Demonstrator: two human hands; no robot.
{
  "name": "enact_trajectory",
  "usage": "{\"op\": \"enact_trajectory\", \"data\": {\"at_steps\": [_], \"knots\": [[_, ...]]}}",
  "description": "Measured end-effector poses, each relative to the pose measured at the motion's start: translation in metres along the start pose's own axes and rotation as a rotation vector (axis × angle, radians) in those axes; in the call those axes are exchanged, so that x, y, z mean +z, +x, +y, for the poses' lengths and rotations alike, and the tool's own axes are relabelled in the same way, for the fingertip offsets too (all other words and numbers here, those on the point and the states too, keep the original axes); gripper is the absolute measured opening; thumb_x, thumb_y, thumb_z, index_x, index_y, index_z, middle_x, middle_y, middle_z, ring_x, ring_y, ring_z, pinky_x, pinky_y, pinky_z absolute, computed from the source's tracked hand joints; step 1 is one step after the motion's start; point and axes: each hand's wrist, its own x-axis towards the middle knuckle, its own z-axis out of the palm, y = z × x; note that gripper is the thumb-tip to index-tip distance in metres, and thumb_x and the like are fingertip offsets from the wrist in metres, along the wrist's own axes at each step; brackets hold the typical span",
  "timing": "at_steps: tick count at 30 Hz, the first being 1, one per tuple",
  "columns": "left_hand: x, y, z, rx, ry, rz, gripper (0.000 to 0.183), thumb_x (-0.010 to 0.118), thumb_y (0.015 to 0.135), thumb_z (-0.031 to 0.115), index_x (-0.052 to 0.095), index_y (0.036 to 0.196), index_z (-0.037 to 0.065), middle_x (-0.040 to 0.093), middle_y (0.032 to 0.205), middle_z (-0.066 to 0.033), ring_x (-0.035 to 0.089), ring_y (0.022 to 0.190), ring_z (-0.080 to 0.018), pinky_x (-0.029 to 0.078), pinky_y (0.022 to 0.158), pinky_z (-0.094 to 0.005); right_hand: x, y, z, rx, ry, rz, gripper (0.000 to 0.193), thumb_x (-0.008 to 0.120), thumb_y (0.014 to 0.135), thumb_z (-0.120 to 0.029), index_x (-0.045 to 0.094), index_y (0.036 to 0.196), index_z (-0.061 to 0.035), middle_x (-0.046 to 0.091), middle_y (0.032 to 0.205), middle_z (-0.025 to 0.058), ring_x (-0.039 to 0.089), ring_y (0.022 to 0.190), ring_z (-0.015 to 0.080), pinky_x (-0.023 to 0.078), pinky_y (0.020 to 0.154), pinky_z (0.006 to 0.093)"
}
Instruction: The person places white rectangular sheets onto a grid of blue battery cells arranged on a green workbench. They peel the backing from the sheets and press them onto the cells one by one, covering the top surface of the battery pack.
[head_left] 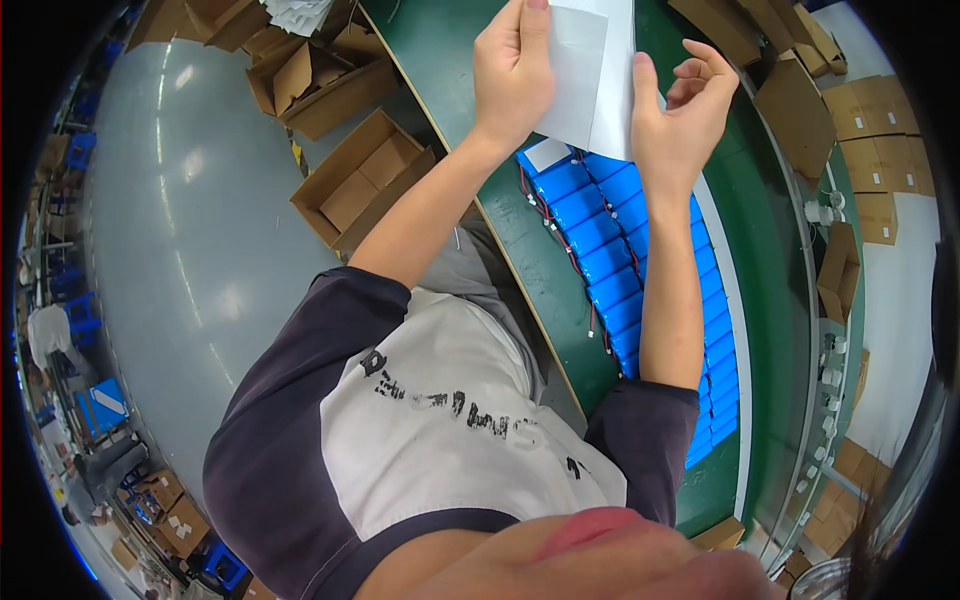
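My left hand (pixel 512 80) is closed on white sheets (pixel 578 80), its thumb on top of them near the upper edge of the view. A smaller greyish-white sheet overlaps a larger white one. Beside the right edge of the sheets is my right hand (pixel 685 115), its thumb apart from its half-curled fingers and nothing visible in it. Below both hands, rows of blue-wrapped battery packs (pixel 605 262) lie on the green table (pixel 535 295). Red and black wires with small white connectors run along them. A white label (pixel 547 155) rests on the pack at the far end.
Open cardboard boxes (pixel 362 180) stand left of the table. A green conveyor belt (pixel 775 300) with a pale edge strip runs along the right, with stacked cartons (pixel 872 135) beyond it. Grey floor (pixel 200 220) stretches left, toward people and blue stools (pixel 85 315).
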Motion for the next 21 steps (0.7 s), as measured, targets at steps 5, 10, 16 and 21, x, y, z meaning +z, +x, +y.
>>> {"op": "enact_trajectory", "data": {"at_steps": [5,10,16,21], "knots": [[-0.028,0.001,-0.003,0.004,0.215,-0.245,0.032,0.047,0.112,0.024,0.065,0.11,-0.002,0.064,0.089,-0.0022,0.058,0.085,-0.0084,0.049,0.075,-0.0255,-0.007,0.001,-0.011,0.235,0.342,-0.396,0.038,0.074,0.098,-0.022,0.064,0.127,0.0006,0.066,0.1,0.0022,0.063,0.091,0.0106,0.051,0.077,0.0251],[-0.021,-0.011,-0.011,0.112,0.224,-0.201,0.028,0.059,0.107,0.023,0.068,0.095,-0.001,0.063,0.082,-0.0064,0.056,0.071,-0.0113,0.045,0.065,-0.0274,-0.006,0.002,-0.013,0.263,0.454,-0.388,0.04,0.077,0.095,-0.018,0.063,0.127,0.0016,0.064,0.107,0.0033,0.063,0.092,0.0107,0.054,0.077,0.0264],[-0.018,-0.006,-0.003,0.065,-0.071,-0.235,0.028,0.049,0.111,0.023,0.063,0.12,0.001,0.065,0.1,-0.0063,0.061,0.091,-0.0107,0.05,0.077,-0.0255,0.007,-0.007,-0.007,0.183,0.593,-0.346,0.046,0.075,0.096,-0.016,0.056,0.132,0.0036,0.063,0.115,0.0076,0.062,0.096,0.0131,0.057,0.078,0.0297],[-0.014,0.008,0.006,-0.518,-0.582,-0.307,0.034,0.047,0.112,0.023,0.051,0.14,0.004,0.061,0.127,-0.0088,0.063,0.114,-0.0157,0.053,0.096,-0.0292,0.01,-0.011,-0.003,0.281,0.709,-0.381,0.045,0.072,0.098,-0.014,0.052,0.134,0.0032,0.063,0.119,0.0105,0.063,0.101,0.0156,0.059,0.083,0.0332]]}}
